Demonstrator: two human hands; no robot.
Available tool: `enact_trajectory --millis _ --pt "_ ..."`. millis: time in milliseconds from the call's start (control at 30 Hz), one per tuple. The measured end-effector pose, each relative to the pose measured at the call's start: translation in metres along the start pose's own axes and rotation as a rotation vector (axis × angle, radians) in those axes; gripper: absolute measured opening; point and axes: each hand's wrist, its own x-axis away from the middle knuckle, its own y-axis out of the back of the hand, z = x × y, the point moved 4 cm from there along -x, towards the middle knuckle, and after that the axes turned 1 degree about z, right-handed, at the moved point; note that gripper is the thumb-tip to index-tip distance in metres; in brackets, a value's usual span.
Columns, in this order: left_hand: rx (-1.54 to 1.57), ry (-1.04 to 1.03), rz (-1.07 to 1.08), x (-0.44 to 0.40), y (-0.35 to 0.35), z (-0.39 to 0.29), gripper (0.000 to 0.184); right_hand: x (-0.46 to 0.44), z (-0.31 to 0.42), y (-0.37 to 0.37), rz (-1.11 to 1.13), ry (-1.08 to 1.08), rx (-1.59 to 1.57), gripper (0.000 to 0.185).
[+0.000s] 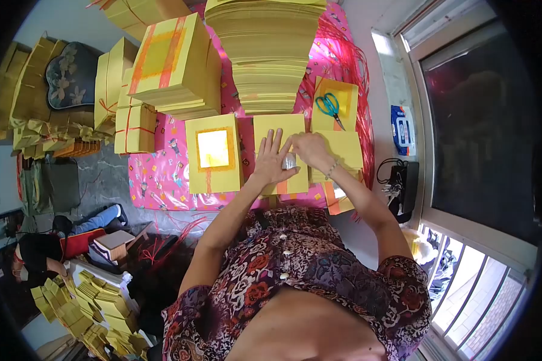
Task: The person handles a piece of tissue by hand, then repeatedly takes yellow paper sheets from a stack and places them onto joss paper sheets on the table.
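My left hand (pixel 271 161) lies flat with fingers spread on a stack of yellow joss paper (pixel 286 123). A small shiny silver patch (pixel 289 160) shows beside its thumb. My right hand (pixel 312 149) is closed over that stack's right edge, its fingertips close to my left hand. What is between them is too small to make out. Left of my hands is a joss paper stack with a gold foil square (pixel 214 148). Right of them sits another yellow stack (pixel 343 147), partly under my right wrist.
Teal-handled scissors (pixel 329 107) lie on yellow paper at the back right. A tall paper stack (pixel 265 54) and tied bundles (pixel 168 60) stand on the pink tablecloth (pixel 156 180). Red strings (pixel 361 78) run along the right edge. At lower left another person (pixel 42 253) is beside piled paper.
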Motion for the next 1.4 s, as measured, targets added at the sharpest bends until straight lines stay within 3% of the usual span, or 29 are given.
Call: enact_trajectory --millis 533,667,833,867,1033,1100,1133,1167,1233,1267,1300,1367,1400 --pt "-0.013 0.022 0.004 -0.003 -0.021 0.033 0.105 -0.022 -0.035 -0.053 -0.040 -0.084 0.025 0.013" --pt "0.018 0.040 0.076 -0.010 -0.019 0.039 0.106 -0.012 -0.020 -0.030 -0.155 0.063 0.157 0.020" --pt "0.204 -0.005 0.063 -0.026 -0.013 0.057 0.085 -0.018 -0.018 -0.023 -0.287 0.230 0.231 0.027" --pt "0.254 -0.023 -0.022 -0.027 -0.011 0.060 0.074 -0.021 -0.021 -0.026 -0.231 0.241 0.222 0.026" --pt "0.497 -0.027 -0.234 -0.036 -0.004 0.071 0.061 -0.027 -0.038 -0.037 -0.104 0.318 0.207 0.024" --pt "0.448 0.210 -0.511 -0.032 0.009 0.081 0.058 -0.026 -0.039 -0.035 -0.149 0.375 0.178 0.022" --pt "0.521 0.335 -0.545 -0.029 0.013 0.083 0.062 -0.027 -0.039 -0.034 -0.147 0.372 0.181 0.022" --pt "0.527 0.332 -0.542 -0.030 0.017 0.080 0.062 -0.028 -0.038 -0.032 -0.197 0.369 0.172 0.021" --pt "0.539 0.666 -0.499 -0.027 0.017 0.083 0.072 -0.030 -0.039 -0.028 -0.240 0.356 0.167 0.021" --pt "0.653 0.697 -0.462 -0.038 -0.009 0.112 0.079 -0.030 -0.037 -0.025 -0.287 0.360 0.142 0.020" --pt "1.087 0.660 -0.490 -0.040 -0.011 0.111 0.063 -0.030 -0.035 -0.021 -0.336 0.362 0.115 0.020" --pt "1.599 0.793 -0.461 -0.045 -0.021 0.113 0.055 -0.030 -0.031 -0.016 -0.335 0.362 0.101 0.020" --pt "1.600 0.794 -0.452 -0.045 -0.013 0.108 0.055 -0.032 -0.031 -0.017 -0.325 0.348 0.096 0.021"
